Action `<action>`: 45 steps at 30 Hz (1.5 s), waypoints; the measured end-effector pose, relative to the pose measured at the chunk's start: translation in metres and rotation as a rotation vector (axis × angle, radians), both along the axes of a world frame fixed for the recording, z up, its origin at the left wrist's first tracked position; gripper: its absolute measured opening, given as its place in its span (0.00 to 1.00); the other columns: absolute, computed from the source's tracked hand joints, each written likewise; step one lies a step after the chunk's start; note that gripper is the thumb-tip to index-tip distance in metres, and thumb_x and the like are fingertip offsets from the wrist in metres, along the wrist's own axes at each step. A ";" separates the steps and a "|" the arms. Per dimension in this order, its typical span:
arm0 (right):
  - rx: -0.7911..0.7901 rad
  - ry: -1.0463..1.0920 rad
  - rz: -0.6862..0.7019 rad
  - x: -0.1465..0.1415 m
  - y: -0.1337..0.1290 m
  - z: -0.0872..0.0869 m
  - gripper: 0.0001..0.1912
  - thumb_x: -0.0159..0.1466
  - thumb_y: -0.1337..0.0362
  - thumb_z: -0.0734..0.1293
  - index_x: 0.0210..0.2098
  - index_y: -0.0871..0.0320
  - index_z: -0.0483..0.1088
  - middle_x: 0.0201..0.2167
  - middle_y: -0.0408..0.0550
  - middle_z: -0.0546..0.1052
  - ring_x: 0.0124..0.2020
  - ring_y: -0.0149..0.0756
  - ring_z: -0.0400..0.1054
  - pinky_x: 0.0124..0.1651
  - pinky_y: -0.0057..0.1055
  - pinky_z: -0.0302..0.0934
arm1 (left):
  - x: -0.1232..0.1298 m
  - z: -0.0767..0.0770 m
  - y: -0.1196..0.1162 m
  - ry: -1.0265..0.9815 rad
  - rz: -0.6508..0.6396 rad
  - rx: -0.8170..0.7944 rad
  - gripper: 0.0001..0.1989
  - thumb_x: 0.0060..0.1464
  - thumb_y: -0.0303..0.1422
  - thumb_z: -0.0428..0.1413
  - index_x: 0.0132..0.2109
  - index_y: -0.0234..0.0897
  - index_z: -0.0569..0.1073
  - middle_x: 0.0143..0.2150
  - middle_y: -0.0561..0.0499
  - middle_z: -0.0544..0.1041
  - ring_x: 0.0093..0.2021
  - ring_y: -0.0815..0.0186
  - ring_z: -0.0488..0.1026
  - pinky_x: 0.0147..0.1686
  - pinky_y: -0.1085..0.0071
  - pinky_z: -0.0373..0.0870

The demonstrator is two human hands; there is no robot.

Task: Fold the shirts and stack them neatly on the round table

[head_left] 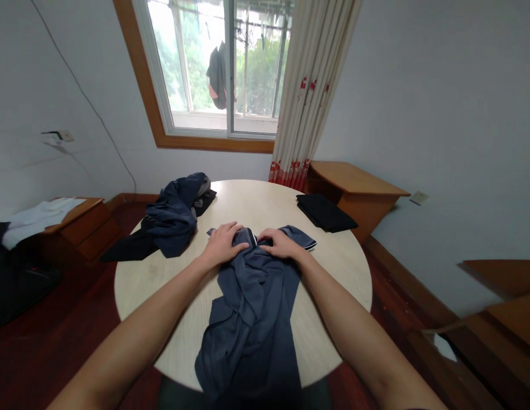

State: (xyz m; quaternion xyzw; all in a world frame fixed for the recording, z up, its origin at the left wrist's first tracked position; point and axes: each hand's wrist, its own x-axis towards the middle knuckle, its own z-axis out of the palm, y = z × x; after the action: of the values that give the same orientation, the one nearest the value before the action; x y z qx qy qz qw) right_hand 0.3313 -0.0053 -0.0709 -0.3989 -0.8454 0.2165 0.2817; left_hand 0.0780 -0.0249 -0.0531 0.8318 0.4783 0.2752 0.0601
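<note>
A dark blue-grey shirt (260, 302) lies rumpled on the round pale table (248, 196), its lower part hanging toward me over the near edge. White stripes trim its collar and the sleeve end at the right. My left hand (224, 245) holds the cloth just left of the striped collar, thumb pointing inward over the fabric. On the collar's other side, my right hand (281, 244) has its fingers bent and closed on the cloth. Some fingertips of both hands are hidden in the folds.
A heap of dark clothes (175, 210) sits at the table's left, partly over the edge. Folded black cloth (327, 212) lies at the right. Beyond stand a wooden desk (354, 179), a curtain (308, 97) and a window (222, 68). A low wooden cabinet (92, 228) is at left.
</note>
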 end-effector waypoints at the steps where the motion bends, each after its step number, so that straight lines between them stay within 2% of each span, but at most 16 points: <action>1: 0.011 -0.022 -0.068 -0.001 0.001 -0.001 0.16 0.57 0.65 0.73 0.45 0.59 0.78 0.44 0.52 0.79 0.43 0.41 0.74 0.50 0.36 0.66 | 0.000 -0.003 0.001 0.039 0.018 -0.038 0.32 0.56 0.45 0.62 0.63 0.36 0.71 0.65 0.37 0.71 0.65 0.44 0.67 0.63 0.46 0.62; 4: -0.018 -0.142 -0.275 0.002 0.005 -0.003 0.21 0.58 0.64 0.74 0.51 0.60 0.75 0.45 0.54 0.79 0.45 0.41 0.73 0.51 0.36 0.65 | 0.002 -0.007 0.004 0.069 0.017 -0.122 0.33 0.54 0.41 0.64 0.65 0.35 0.70 0.63 0.38 0.73 0.63 0.46 0.69 0.64 0.50 0.62; 8: -0.018 -0.256 -0.419 0.013 0.008 0.004 0.07 0.64 0.66 0.69 0.41 0.56 0.77 0.41 0.50 0.80 0.43 0.40 0.73 0.47 0.33 0.64 | -0.002 -0.001 0.009 -0.106 0.009 -0.036 0.26 0.52 0.31 0.63 0.59 0.37 0.75 0.57 0.42 0.79 0.58 0.52 0.74 0.61 0.58 0.66; 13: 0.236 -0.046 -0.809 0.045 0.009 0.017 0.08 0.66 0.66 0.64 0.40 0.57 0.75 0.43 0.53 0.78 0.45 0.43 0.71 0.48 0.35 0.62 | -0.035 0.013 0.019 -0.411 0.166 0.211 0.15 0.49 0.24 0.55 0.44 0.37 0.79 0.44 0.46 0.80 0.48 0.56 0.76 0.53 0.62 0.70; 15: 0.258 0.034 -0.942 0.060 0.010 0.018 0.09 0.67 0.65 0.63 0.41 0.58 0.74 0.43 0.54 0.76 0.44 0.44 0.70 0.48 0.35 0.62 | -0.048 0.016 0.023 -0.486 0.242 0.234 0.12 0.46 0.23 0.54 0.39 0.36 0.77 0.40 0.47 0.79 0.44 0.58 0.76 0.48 0.64 0.71; 17: 0.230 0.046 -0.987 0.071 0.011 0.015 0.08 0.66 0.65 0.63 0.41 0.58 0.74 0.44 0.54 0.76 0.44 0.44 0.70 0.47 0.35 0.62 | -0.054 0.017 0.024 -0.529 0.292 0.222 0.09 0.45 0.24 0.55 0.36 0.37 0.74 0.37 0.49 0.77 0.41 0.60 0.75 0.45 0.67 0.70; 22: 0.067 -0.074 -0.843 0.073 0.013 0.007 0.05 0.64 0.63 0.66 0.37 0.58 0.73 0.41 0.51 0.78 0.42 0.41 0.71 0.43 0.30 0.60 | -0.046 0.015 0.022 -0.559 0.270 0.160 0.04 0.49 0.29 0.57 0.33 0.39 0.69 0.33 0.52 0.75 0.36 0.63 0.73 0.40 0.69 0.69; 24: 0.026 -0.098 -0.777 0.070 0.013 0.007 0.10 0.66 0.58 0.66 0.34 0.58 0.73 0.37 0.50 0.79 0.39 0.39 0.71 0.40 0.29 0.58 | -0.044 0.016 0.021 -0.596 0.262 0.185 0.05 0.49 0.29 0.57 0.36 0.39 0.70 0.34 0.51 0.75 0.37 0.62 0.74 0.41 0.68 0.70; 27: -0.040 -0.143 -0.700 0.068 0.013 0.010 0.25 0.72 0.50 0.58 0.26 0.58 0.72 0.29 0.50 0.78 0.33 0.38 0.71 0.34 0.29 0.55 | -0.050 0.023 0.019 -0.679 0.321 0.337 0.12 0.51 0.28 0.56 0.44 0.39 0.70 0.41 0.49 0.76 0.43 0.61 0.75 0.47 0.66 0.70; 29: -0.086 -0.189 -0.673 0.068 0.013 0.011 0.29 0.72 0.49 0.56 0.23 0.59 0.72 0.25 0.50 0.77 0.30 0.38 0.70 0.32 0.30 0.54 | -0.057 0.032 0.015 -0.680 0.402 0.491 0.16 0.51 0.27 0.56 0.48 0.38 0.70 0.46 0.46 0.75 0.48 0.59 0.74 0.51 0.63 0.69; 33: -0.148 -0.190 -0.647 0.063 0.013 0.012 0.13 0.63 0.56 0.70 0.38 0.61 0.77 0.33 0.51 0.80 0.33 0.37 0.71 0.34 0.27 0.57 | -0.057 0.047 -0.001 -0.411 0.432 0.674 0.17 0.50 0.23 0.56 0.47 0.39 0.73 0.52 0.42 0.75 0.56 0.51 0.69 0.58 0.52 0.62; 36: -0.216 -0.202 -0.546 0.056 0.010 0.012 0.14 0.58 0.64 0.72 0.43 0.61 0.76 0.33 0.48 0.79 0.33 0.35 0.70 0.35 0.26 0.57 | -0.035 0.043 -0.008 -0.177 0.227 0.572 0.11 0.54 0.23 0.54 0.43 0.40 0.76 0.50 0.45 0.78 0.54 0.52 0.71 0.59 0.51 0.61; 39: -0.252 -0.255 -0.381 0.049 0.007 0.011 0.02 0.56 0.69 0.69 0.30 0.59 0.74 0.24 0.41 0.73 0.28 0.32 0.65 0.31 0.26 0.53 | -0.009 0.022 -0.004 -0.030 0.046 0.337 0.12 0.61 0.28 0.52 0.48 0.39 0.77 0.51 0.45 0.80 0.54 0.55 0.73 0.59 0.55 0.64; 40: -0.239 -0.255 -0.345 0.047 0.006 0.012 0.03 0.55 0.71 0.67 0.26 0.58 0.71 0.22 0.39 0.70 0.27 0.31 0.63 0.30 0.26 0.52 | -0.003 0.014 -0.001 0.005 0.029 0.251 0.13 0.63 0.31 0.52 0.52 0.38 0.76 0.53 0.44 0.79 0.56 0.55 0.73 0.59 0.57 0.65; 42: -0.153 -0.203 -0.334 0.044 0.004 0.014 0.05 0.52 0.73 0.65 0.24 0.58 0.68 0.22 0.39 0.69 0.27 0.32 0.62 0.31 0.26 0.52 | 0.003 -0.001 0.007 0.078 0.035 0.093 0.19 0.65 0.35 0.51 0.59 0.34 0.73 0.59 0.41 0.76 0.59 0.53 0.71 0.60 0.58 0.66; 45: 0.150 -0.020 -0.394 0.041 0.000 0.022 0.07 0.51 0.75 0.63 0.25 0.57 0.68 0.27 0.44 0.72 0.32 0.36 0.65 0.37 0.29 0.58 | 0.003 -0.012 0.016 0.197 0.059 -0.054 0.25 0.64 0.38 0.52 0.65 0.33 0.68 0.62 0.40 0.74 0.61 0.51 0.69 0.61 0.57 0.65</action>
State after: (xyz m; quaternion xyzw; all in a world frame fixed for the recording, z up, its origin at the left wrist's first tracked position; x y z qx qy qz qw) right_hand 0.3724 -0.0053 -0.0490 -0.5365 -0.7675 0.0896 0.3393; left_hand 0.0808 -0.0092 -0.0648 0.8385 0.5133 0.1806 0.0273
